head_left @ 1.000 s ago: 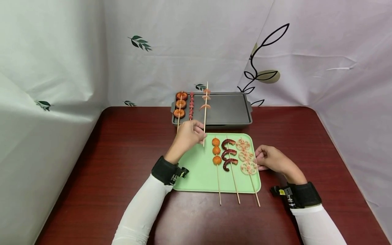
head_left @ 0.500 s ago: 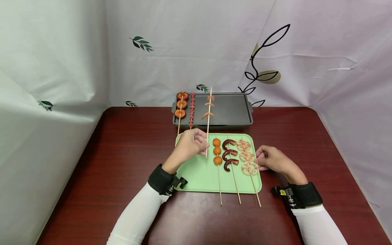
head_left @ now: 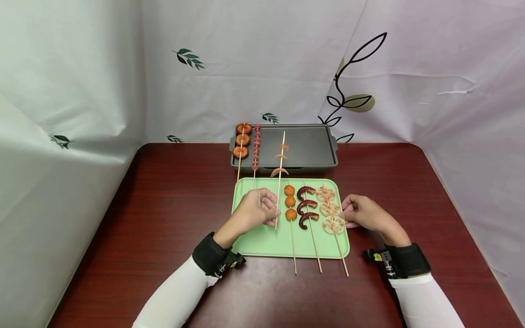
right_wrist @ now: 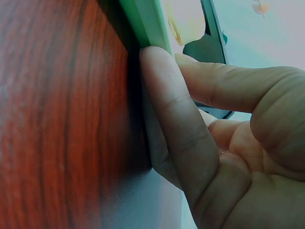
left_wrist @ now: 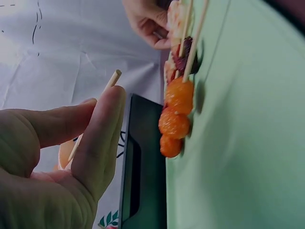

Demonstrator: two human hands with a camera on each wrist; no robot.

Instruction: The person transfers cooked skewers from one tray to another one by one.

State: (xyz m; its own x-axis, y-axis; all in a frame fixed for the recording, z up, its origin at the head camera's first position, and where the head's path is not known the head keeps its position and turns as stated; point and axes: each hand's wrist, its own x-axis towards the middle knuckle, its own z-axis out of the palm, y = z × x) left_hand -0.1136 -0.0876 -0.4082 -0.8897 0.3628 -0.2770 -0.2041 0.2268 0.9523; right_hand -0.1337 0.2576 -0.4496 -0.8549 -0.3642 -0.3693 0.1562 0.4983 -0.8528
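Observation:
My left hand [head_left: 256, 211] pinches the lower end of a shrimp skewer [head_left: 280, 172] over the green tray [head_left: 262, 239]; the stick [left_wrist: 93, 117] runs between thumb and fingers in the left wrist view. The skewer's top reaches over the dark baking pan [head_left: 307, 146]. On the green tray lie an orange-ball skewer [head_left: 290, 202], a dark red curled-sausage skewer [head_left: 306, 207] and a lotus-root skewer [head_left: 330, 212]. My right hand [head_left: 362, 213] holds the tray's right edge [right_wrist: 147, 28], fingers curled against it.
On the pan's left side lie a round-slice skewer [head_left: 241, 140] and a small red-piece skewer [head_left: 256, 143]. The dark red table [head_left: 164, 205] is ringed by white sheets with leaf prints. Skewer sticks overhang the green tray's near edge.
My left hand has drawn the shrimp skewer back from the pan toward me, over the green tray. The right hand stayed on the tray's edge.

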